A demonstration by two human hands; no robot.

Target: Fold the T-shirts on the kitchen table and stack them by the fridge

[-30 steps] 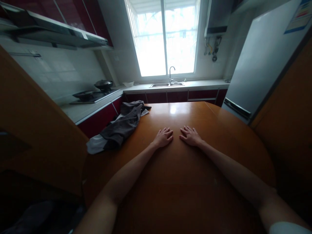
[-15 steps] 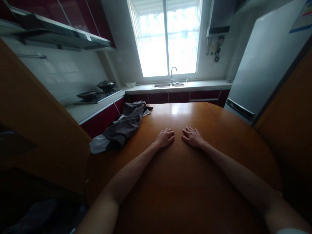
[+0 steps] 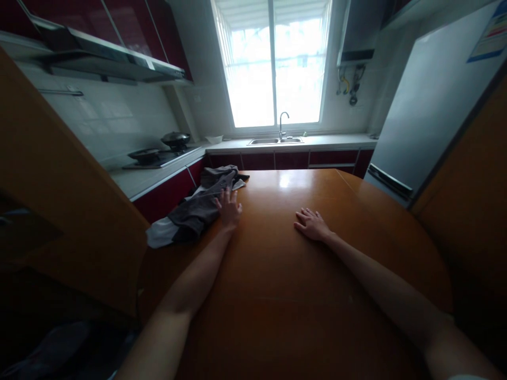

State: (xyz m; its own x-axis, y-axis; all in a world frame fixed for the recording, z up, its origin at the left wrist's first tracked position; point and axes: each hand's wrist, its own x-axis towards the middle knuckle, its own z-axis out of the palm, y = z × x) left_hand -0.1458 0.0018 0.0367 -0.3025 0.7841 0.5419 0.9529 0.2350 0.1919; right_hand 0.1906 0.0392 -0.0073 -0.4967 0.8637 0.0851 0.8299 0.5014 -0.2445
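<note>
A crumpled dark grey garment with pale parts lies along the left side of the brown wooden table. My left hand is at its right edge, fingers spread and holding nothing; whether the fingertips touch the cloth I cannot tell. Palm down on the tabletop to the right rests my right hand, its fingers stretched out and nothing in them.
Beyond the table runs a white counter with a sink and faucet under a window. Lidded pan and wok sit on the stove at left. A fridge stands at right.
My left hand has moved left from the middle of the table to the garment's edge, its fingers spreading. My right hand stays where it was. The view has shifted slightly.
</note>
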